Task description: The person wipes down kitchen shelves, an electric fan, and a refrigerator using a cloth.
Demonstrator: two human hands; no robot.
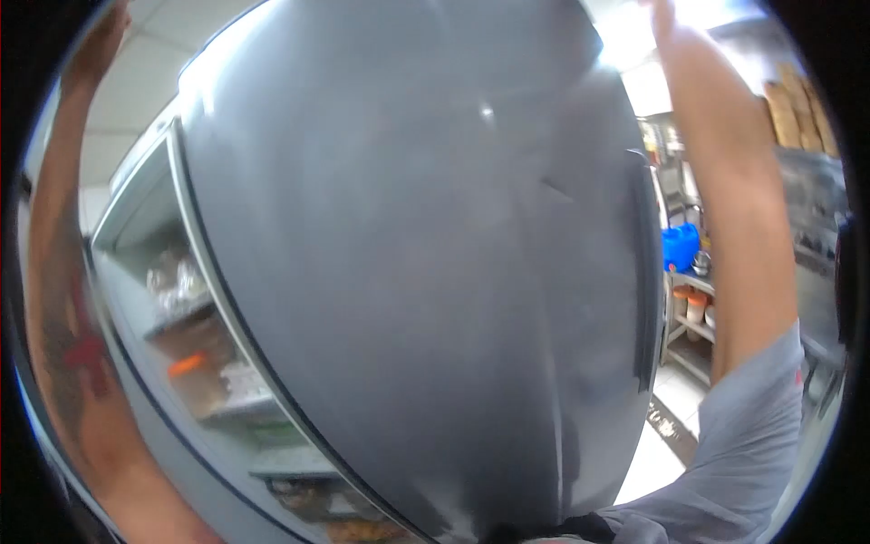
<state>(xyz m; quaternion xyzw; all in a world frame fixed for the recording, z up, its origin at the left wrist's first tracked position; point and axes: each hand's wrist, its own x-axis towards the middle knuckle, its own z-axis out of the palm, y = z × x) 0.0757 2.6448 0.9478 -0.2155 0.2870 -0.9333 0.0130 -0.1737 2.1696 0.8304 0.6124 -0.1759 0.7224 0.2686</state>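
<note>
A large grey refrigerator door (390, 254) fills the middle of the view, standing ajar. Both of my arms are raised on either side of it. At the upper left edge, part of my left hand (107, 36) shows, blurred, with its fingers cut off by the frame. Only the base of my right hand (664, 13) appears at the top right, near the door's upper corner; its fingers are out of sight. Whether either hand touches the door cannot be seen. A long dark handle (643, 281) runs down the door's right side.
Left of the door, the refrigerator's shelves (236, 408) hold bagged food and containers, one with an orange part (188, 364). On the right are a blue jug (680, 247), a metal rack (689, 358) with orange-lidded tubs (696, 306), and brown packages (797, 113) up high.
</note>
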